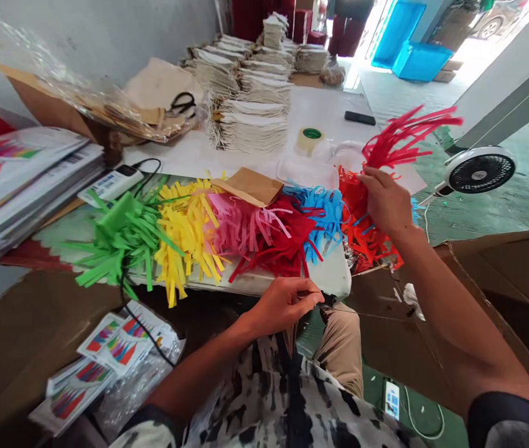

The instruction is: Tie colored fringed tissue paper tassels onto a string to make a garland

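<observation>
My right hand (pixel 388 202) is raised at the right end of the table, its fingers closed around a crimson fringed tassel (pixel 402 140) whose strips fan upward. Just off the table's front edge, my left hand (pixel 287 302) is closed in a pinch; what lies between its fingertips is too small to make out. Along the table front lie fringed tassels: green (pixel 129 236), yellow (pixel 187 230), pink (pixel 236 224), dark red (pixel 278 242) and light blue (pixel 323 214). Orange-red tassels (pixel 369 239) sit at the right corner, partly behind my right hand. A folded brown paper piece (pixel 252 185) rests on the pink ones.
Bundled white stacks (pixel 252 121), a tape roll (pixel 310 140), a black phone-like object (pixel 360 117) and scissors (pixel 183 104) lie farther back. Printed packs (pixel 22 180) are piled at left. A small fan (pixel 479 173) stands right. Cardboard (pixel 511 280) flanks my right side.
</observation>
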Tool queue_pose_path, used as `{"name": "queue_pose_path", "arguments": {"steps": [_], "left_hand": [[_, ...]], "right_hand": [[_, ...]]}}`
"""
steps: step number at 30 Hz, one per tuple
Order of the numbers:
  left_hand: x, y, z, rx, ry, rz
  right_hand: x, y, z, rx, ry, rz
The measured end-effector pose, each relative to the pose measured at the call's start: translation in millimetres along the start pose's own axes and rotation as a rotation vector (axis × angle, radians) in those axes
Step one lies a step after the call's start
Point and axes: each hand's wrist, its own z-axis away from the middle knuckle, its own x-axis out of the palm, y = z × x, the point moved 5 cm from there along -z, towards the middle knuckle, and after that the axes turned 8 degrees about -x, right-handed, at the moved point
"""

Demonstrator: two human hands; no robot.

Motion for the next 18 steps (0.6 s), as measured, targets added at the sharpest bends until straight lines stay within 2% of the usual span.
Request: {"name": "queue_pose_path", "arguments": {"steps": [2, 4, 9, 11, 14, 16, 18], "left_hand": [[-2.7, -0.1, 1.8, 0.019, -0.024, -0.013], [-4.6, -1.2, 3.6, 0.038, -0.041, -0.02], [-11.8, 0.7, 5.2, 0.122, -0.009, -0.054], [-18.0, 4.0, 1.8, 0.208, 0.065, -0.158], [-29.5, 8.1, -10.1, 0.329, 0.289, -0.499], [-34.2, 8.9, -21.3, 0.363, 0.421, -0.756], [-36.4, 7.3, -32.0, 0.354, 0.486, -0.955]], "right_hand": [[27.3, 7.7, 10.3, 0.006, -0.161, 0.078], [41.1, 9.9, 19.5, -0.024, -0.225, 0.118], [41.4, 4.2, 30.6, -0.111, -0.254, 0.223], [38.5, 0.0, 35.6, -0.151, -0.237, 0.224], [36.1, -9.4, 46.4, -0.232, -0.223, 0.16], [32.5, -15.7, 52.9, -0.238, -0.208, 0.135], [24.6, -22.6, 57.1, -0.201, -0.163, 0.137]]}}
